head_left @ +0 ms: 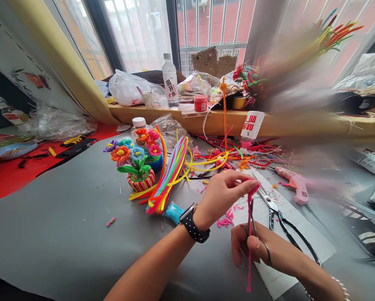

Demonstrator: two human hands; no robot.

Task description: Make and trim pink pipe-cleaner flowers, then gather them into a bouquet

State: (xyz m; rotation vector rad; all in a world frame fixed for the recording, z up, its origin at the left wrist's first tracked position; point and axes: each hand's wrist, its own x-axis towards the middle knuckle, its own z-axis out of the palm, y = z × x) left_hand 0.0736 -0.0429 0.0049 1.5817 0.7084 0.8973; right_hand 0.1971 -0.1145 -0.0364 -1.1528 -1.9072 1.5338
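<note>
My left hand (222, 195), a dark dotted watch band on its wrist, pinches the top of a pink pipe cleaner (249, 259) that hangs straight down. Below it, my right hand (253, 246) has its fingers in the loops of a small pair of scissors (252, 215). Their blades point up beside the pink stem; whether they touch it I cannot tell. Pink fuzz clippings (226, 219) lie scattered near my left wrist. Larger black-handled scissors (270, 202) rest on a white paper sheet (278, 274) behind my right hand.
Potted pipe-cleaner flowers (140, 179) stand left of a bundle of colourful pipe cleaners (171, 171). A pink glue gun (295, 184) lies at the right. A water bottle (170, 85) and a red jar (200, 103) stand on the windowsill. The upper right is blurred.
</note>
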